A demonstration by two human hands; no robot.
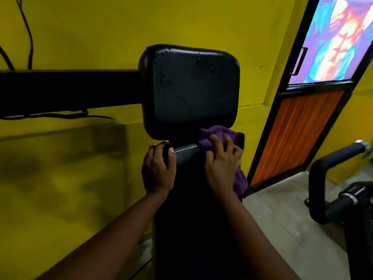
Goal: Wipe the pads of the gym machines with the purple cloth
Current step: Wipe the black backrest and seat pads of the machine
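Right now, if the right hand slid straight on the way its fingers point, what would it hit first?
Probably the lower edge of the upper pad: the right hand lies on the purple cloth, fingers pointing up toward it. The cloth would touch first; depth is unclear.

Left hand (158, 170) grips the top edge of the long black pad (193, 219). Right hand (223, 166) presses the purple cloth (214, 136) on that edge, right under the droplet-speckled upper pad (191, 89).
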